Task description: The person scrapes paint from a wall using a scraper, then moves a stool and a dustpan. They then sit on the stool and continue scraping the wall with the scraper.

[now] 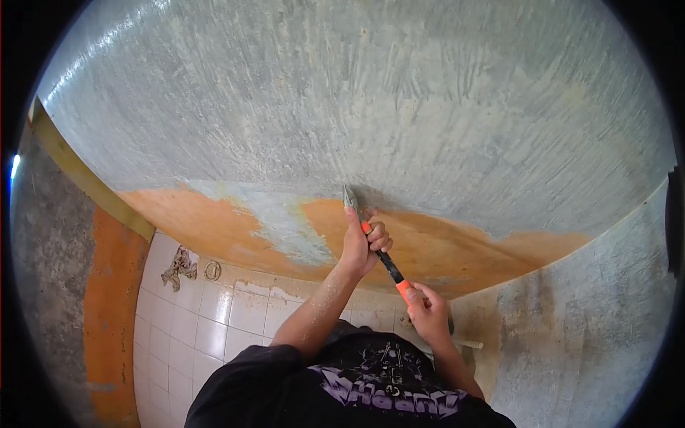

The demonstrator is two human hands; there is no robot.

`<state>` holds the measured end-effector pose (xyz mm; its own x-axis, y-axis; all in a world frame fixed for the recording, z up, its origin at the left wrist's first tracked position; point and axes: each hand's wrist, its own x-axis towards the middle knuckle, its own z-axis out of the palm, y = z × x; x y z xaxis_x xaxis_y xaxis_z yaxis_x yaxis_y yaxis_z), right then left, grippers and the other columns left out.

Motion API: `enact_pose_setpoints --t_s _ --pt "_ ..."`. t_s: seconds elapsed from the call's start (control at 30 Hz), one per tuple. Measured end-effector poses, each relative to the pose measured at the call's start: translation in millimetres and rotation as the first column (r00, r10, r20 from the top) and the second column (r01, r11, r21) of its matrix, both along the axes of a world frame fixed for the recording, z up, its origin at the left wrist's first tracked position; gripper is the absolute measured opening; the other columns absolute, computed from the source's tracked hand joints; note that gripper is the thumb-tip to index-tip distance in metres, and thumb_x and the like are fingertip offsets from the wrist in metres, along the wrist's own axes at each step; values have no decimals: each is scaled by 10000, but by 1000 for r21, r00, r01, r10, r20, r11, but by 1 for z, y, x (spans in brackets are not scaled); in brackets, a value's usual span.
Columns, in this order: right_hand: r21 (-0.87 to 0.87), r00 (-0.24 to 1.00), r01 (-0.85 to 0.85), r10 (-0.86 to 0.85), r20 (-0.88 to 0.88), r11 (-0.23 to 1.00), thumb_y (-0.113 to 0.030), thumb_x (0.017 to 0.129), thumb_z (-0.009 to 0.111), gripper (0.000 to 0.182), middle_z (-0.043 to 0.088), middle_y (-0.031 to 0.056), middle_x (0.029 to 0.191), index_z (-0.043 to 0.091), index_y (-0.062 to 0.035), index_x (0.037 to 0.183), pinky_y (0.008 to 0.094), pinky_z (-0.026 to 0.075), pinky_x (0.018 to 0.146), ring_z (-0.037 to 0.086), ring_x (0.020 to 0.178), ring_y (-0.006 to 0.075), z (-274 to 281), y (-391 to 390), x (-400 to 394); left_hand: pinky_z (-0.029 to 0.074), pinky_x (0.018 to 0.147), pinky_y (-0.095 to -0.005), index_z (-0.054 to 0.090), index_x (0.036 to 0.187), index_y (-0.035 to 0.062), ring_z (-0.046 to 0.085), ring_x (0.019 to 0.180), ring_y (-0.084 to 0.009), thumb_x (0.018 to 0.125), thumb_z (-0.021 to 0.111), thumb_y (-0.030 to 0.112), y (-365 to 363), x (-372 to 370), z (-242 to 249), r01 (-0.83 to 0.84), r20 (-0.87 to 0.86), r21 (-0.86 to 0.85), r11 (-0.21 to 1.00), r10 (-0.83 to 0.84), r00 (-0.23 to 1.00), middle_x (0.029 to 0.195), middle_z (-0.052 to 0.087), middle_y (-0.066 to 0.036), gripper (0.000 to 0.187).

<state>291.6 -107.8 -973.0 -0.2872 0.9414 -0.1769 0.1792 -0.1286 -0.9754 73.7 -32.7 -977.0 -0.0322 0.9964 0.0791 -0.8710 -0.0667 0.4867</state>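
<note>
A scraper [391, 266] with a long black and orange handle slants across the middle of the head view. Its grey metal head meets the wall [442, 107] close to the line where bare grey surface gives way to orange paint [421, 242]. My left hand [362, 242] is wrapped round the upper handle, its thumb stretched up along the metal head. Lower down, my right hand [427, 314] is closed round the orange end of the handle. Pale dust specks cover my left forearm. The blade's edge against the wall is too small to make out.
White floor tiles [182, 310] run along the wall's foot, with dust and debris. A crumpled rag [180, 267] lies there beside a ring-shaped roll [212, 270]. A grey and orange wall edge [110, 299] stands left; another grey wall [571, 307] closes the right side.
</note>
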Motion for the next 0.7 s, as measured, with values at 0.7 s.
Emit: enact_pose_setpoints --t_s 0.7 --pt "-146 996 -40 27 -88 989 -238 971 655 382 477 -56 578 590 5 1257 210 314 427 395 465 19 12 9 40 366 644 -331 428 1082 135 320 581 -130 952 272 726 -5 33 12 50 46 -195 980 -42 998 658 296 26 626"
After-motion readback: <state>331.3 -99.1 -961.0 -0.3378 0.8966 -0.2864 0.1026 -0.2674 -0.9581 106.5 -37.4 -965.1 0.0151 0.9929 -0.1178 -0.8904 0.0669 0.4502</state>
